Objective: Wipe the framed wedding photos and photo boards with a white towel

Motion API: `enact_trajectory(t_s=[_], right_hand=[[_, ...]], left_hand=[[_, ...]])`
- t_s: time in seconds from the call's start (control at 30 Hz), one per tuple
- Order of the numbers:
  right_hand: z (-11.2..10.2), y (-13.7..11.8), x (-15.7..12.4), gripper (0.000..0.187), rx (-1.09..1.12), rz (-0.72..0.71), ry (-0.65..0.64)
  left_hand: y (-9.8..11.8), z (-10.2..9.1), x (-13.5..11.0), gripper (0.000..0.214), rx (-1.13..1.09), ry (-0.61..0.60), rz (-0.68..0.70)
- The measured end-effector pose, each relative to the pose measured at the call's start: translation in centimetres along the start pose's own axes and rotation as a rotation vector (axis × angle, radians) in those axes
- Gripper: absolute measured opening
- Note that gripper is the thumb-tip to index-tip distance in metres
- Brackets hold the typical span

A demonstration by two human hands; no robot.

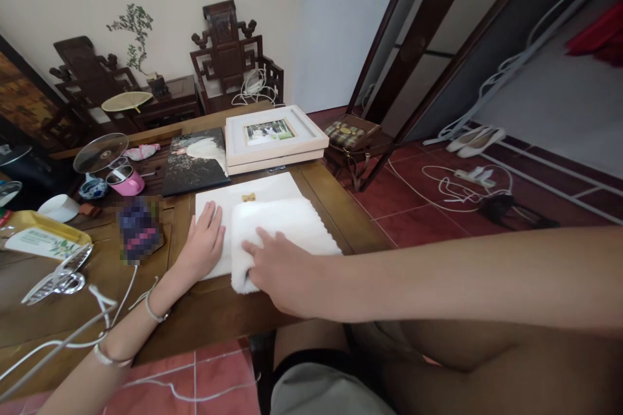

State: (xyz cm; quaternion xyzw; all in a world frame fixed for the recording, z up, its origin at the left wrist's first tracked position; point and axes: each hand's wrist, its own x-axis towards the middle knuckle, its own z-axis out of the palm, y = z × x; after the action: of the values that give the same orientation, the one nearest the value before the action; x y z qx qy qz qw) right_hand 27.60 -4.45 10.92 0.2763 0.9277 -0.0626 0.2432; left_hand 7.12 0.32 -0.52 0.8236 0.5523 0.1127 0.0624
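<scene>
A white board or panel [287, 187] lies on the wooden table in front of me, with a small yellowish bow-shaped mark or piece [248, 198] near its upper middle. My left hand [205, 240] rests flat on its left side, fingers stretched out and close to each other. Over the board's right part spreads a fluffy white towel [292, 217], folded thick at its left end. My right hand [287, 272] presses down on this towel and grips it near the left edge; the thumb side sinks into the pile. What lies under the towel is hidden.
Behind the board are a pale frame with a photo [277, 154] and a dark picture panel [189, 165]. To the left stand a pink mug [127, 183], an oil bottle [43, 233], a clear hair claw [61, 282] and white cables [53, 343]. A wooden chair [413, 52] stands right.
</scene>
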Motion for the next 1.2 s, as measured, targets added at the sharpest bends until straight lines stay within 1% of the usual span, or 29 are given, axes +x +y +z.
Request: enact_trajectory(t_s=[0.07,0.17,0.33,0.47,0.53,0.6,0.7,0.77,0.83,0.9,0.93,1.03,1.1,1.2], right_hand=[[0.2,0.0,-0.3,0.032,0.000,-0.021,0.011],[0.7,0.8,0.0,0.034,0.017,-0.028,0.062],[1.9,3.4,1.5,0.041,-0.012,0.027,0.200],[2.6,5.6,2.9,0.049,-0.086,0.036,0.254],[2.7,6.3,3.3,0.050,-0.117,0.028,0.274],[2.7,6.1,3.3,0.047,-0.128,0.024,0.275],[2.4,4.5,2.6,0.042,-0.092,0.032,0.238],[2.5,2.7,1.9,0.035,-0.051,-0.017,0.224],[2.7,1.0,1.2,0.023,-0.011,-0.093,0.230],[3.0,-0.2,0.8,0.014,0.018,-0.137,0.250],[3.1,-0.6,0.6,0.013,0.030,-0.144,0.248],[2.7,-0.2,0.5,0.019,0.080,-0.144,0.200],[2.1,0.9,0.6,0.026,0.110,-0.122,0.182],[1.5,3.3,1.5,0.038,0.076,-0.049,0.207]], left_hand=[[0.0,0.1,0.0,0.051,0.000,0.012,0.006],[0.0,0.4,0.0,0.052,-0.001,0.013,0.001],[0.0,0.7,-0.1,0.052,-0.011,0.022,0.001],[0.1,0.6,-0.1,0.052,-0.008,0.003,-0.010],[0.0,0.5,-0.1,0.053,-0.002,-0.013,-0.021],[0.0,0.5,-0.1,0.053,0.003,-0.023,-0.026],[-0.1,0.4,0.0,0.052,0.007,-0.025,-0.023],[-0.1,0.3,0.0,0.053,0.008,-0.027,-0.019],[0.0,0.2,0.1,0.053,0.005,-0.027,-0.013],[0.0,0.1,0.2,0.052,-0.004,-0.020,-0.009],[0.0,0.1,0.2,0.052,-0.008,-0.016,-0.007],[0.1,0.0,0.1,0.051,-0.013,-0.008,0.000],[0.0,0.1,0.0,0.051,-0.016,-0.006,0.007],[-0.1,0.4,-0.2,0.052,-0.031,-0.007,0.002]])
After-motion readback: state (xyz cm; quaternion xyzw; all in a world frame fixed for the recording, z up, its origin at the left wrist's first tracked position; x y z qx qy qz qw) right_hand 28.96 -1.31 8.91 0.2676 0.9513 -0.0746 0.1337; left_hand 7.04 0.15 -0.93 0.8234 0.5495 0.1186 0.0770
